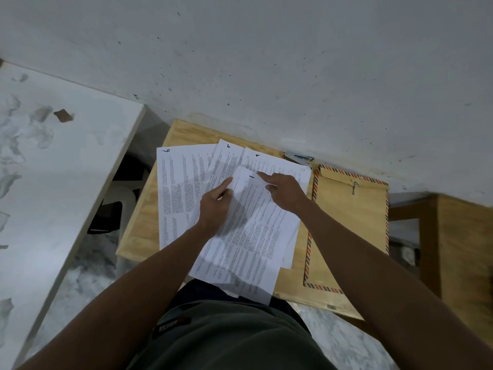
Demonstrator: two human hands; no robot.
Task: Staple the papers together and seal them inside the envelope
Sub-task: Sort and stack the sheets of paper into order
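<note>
Several printed sheets lie fanned out on a small wooden table, with numbers handwritten at their top edges. The top sheet, marked "1", is lifted and curled at its upper end. My left hand holds its left edge with the index finger stretched out. My right hand pinches its upper right corner, index finger pointing left. A brown envelope with a red and blue striped border lies flat to the right of the papers. A stapler sits at the table's back edge against the wall.
A grey wall runs right behind the table. A white slab slopes along the left, with dark objects in the gap beside the table. A wooden piece of furniture stands at the right.
</note>
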